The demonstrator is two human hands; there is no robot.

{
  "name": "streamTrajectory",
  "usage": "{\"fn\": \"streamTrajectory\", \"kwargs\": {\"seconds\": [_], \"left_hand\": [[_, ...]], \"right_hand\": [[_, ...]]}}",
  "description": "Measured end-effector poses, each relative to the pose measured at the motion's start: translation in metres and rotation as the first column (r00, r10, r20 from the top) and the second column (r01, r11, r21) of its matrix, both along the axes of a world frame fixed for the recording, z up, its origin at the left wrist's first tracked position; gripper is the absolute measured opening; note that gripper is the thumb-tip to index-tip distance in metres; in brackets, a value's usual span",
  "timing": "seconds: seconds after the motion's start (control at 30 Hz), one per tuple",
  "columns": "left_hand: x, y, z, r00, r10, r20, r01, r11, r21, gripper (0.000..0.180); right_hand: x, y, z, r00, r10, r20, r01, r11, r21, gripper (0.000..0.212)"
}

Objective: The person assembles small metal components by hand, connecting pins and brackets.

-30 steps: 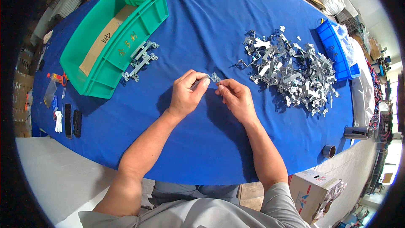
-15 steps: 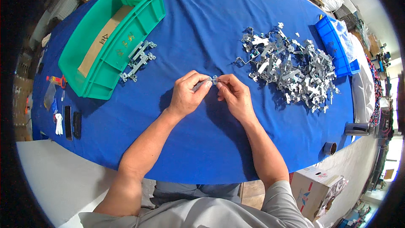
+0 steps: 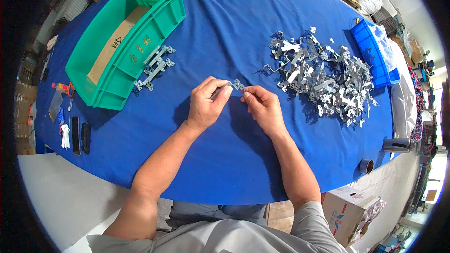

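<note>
Over the middle of the blue cloth, my left hand [image 3: 206,103] is closed around a small grey metal bracket, mostly hidden by the fingers. The bracket's forked end [image 3: 238,84], with holes in it, sticks out past the thumb and forefinger toward the right. My right hand [image 3: 263,108] is in a pinch just beside and below that end. Whatever its fingertips hold, or whether they touch the bracket, is too small to make out. To the left, several similar brackets [image 3: 154,68] lie in a row against the green crate.
A large heap of loose metal brackets [image 3: 323,77] covers the right side. The green crate [image 3: 108,84] holds a cardboard strip. At the far right stands a blue bin [image 3: 370,54]; a dark ring [image 3: 366,166] sits near the front edge. A black case [image 3: 86,138] lies at left.
My right fingertips have shifted slightly down from the bracket's end, and more of that end now shows. The left hand stays almost in place, still holding the bracket.
</note>
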State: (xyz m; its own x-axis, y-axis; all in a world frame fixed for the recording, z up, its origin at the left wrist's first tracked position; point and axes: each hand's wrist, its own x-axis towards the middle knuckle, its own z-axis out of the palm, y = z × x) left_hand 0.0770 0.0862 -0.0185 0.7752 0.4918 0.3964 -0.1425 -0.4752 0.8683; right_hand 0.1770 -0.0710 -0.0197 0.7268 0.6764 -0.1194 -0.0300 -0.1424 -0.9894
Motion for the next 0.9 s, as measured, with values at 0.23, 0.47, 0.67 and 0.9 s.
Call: {"fn": "streamTrajectory", "kwargs": {"seconds": [0.23, 0.47, 0.67, 0.9], "left_hand": [[0.002, 0.001, -0.005, 1.000, 0.006, 0.007, -0.006, 1.000, 0.002, 0.008], [0.001, -0.001, 0.000, 1.000, -0.006, -0.027, 0.007, 1.000, 0.016, 0.008], [0.002, -0.001, -0.002, 0.998, -0.058, -0.027, 0.059, 0.997, 0.047, 0.009], [0.002, -0.002, 0.001, 0.998, -0.068, -0.015, 0.069, 0.997, 0.040, 0.010]], "right_hand": [[-0.001, 0.002, 0.004, 0.998, 0.027, 0.052, -0.024, 0.998, -0.057, 0.018], [-0.006, 0.005, -0.002, 0.995, -0.039, 0.089, 0.035, 0.998, 0.052, 0.015], [0.000, 0.001, -0.013, 0.993, 0.013, 0.121, -0.023, 0.996, 0.085, 0.016], [0.004, 0.000, -0.008, 0.993, -0.109, -0.038, 0.115, 0.966, 0.234, 0.011]]}}
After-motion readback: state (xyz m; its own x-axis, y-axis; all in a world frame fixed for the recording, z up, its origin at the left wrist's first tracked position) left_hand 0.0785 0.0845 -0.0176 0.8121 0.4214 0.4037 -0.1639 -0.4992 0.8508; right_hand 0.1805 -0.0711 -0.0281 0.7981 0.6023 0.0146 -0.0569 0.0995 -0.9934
